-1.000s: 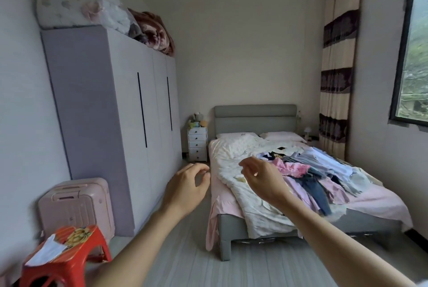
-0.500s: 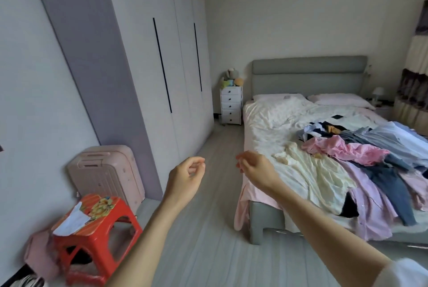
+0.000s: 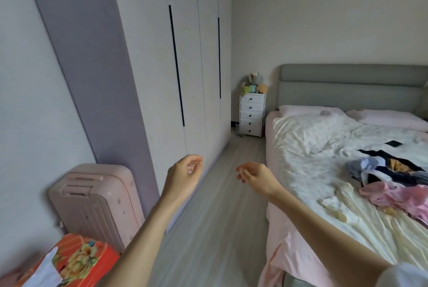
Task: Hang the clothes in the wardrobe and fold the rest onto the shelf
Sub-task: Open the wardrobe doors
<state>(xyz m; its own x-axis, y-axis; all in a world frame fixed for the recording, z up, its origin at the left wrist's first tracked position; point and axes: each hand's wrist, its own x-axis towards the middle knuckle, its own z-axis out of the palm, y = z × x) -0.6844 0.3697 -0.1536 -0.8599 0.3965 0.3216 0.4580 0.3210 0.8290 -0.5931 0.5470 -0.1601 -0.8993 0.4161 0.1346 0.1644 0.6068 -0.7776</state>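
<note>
Since the earlier frames, the view has been swung leftward, so that the tall white wardrobe with slim black handle strips (image 3: 166, 59) now fills the left half and only part of the bed is kept in sight.

From the head camera (the only view given), the left hand (image 3: 183, 176) and the right hand (image 3: 253, 174) are seen raised side by side over the pale wood-look floor (image 3: 220, 217), between the wardrobe front and the left edge of the grey-framed bed with its cream quilt (image 3: 305, 159). Both hands are held with loosely curled fingers and nothing is grasped by either. All wardrobe doors are closed, so the rail and shelf inside cannot be seen.

The loose heap of mixed clothes, pink, blue, black and white (image 3: 393, 180), is left lying toward the right edge of the bed, well apart from both hands. No hangers can be made out.

It is judged that the garments will be light, soft and limp, so little force will be needed, though folds will slump and sleeves may be dragged along. A shirt would best be taken at the shoulder seams or collar. A door would best be pulled first by its black strip.

A pink hard-shell suitcase (image 3: 92, 201) and an orange plastic stool (image 3: 78, 261) are stood by the wardrobe's near end.
</note>
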